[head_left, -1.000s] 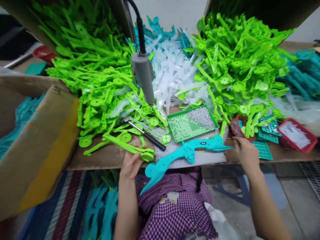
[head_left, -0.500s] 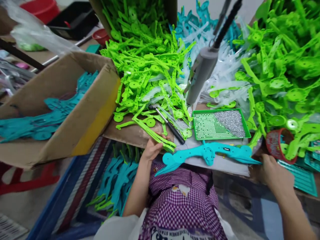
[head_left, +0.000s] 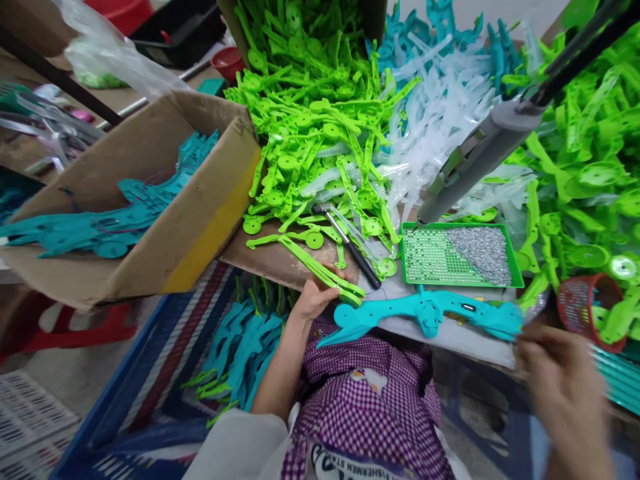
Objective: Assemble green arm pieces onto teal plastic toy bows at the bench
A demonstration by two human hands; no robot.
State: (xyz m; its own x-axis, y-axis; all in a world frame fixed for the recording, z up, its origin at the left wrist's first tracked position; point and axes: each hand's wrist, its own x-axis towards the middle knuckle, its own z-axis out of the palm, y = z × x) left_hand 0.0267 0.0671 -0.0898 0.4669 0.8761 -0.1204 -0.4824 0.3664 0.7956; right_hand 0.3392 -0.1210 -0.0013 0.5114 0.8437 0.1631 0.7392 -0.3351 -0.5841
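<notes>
My left hand point(head_left: 313, 299) grips a long bright green plastic part point(head_left: 320, 268) at the front edge of the work table. A teal plastic part point(head_left: 425, 312) lies across the table edge just to its right, above my lap. My right hand point(head_left: 563, 380) is blurred, low at the right, its fingers at the teal part's right end; whether it grips that end I cannot tell. A green tray point(head_left: 515, 273) of small silver screws sits behind the teal part. A grey hanging screwdriver point(head_left: 480, 163) points down at the tray's left corner.
Heaps of green parts point(head_left: 320, 133), and more on the right point(head_left: 590, 167), with clear parts point(head_left: 440, 127) between. A hammer point(head_left: 347, 243) lies by the tray. A cardboard box point(head_left: 150, 220) of teal parts stands left, a blue crate point(head_left: 240, 353) of teal parts below, a red basket point(head_left: 583, 307) right.
The view has swung left and down, showing more of the cardboard box and crate. My right hand has dropped lower and nearer, off the table edge. My left hand stays on the green part.
</notes>
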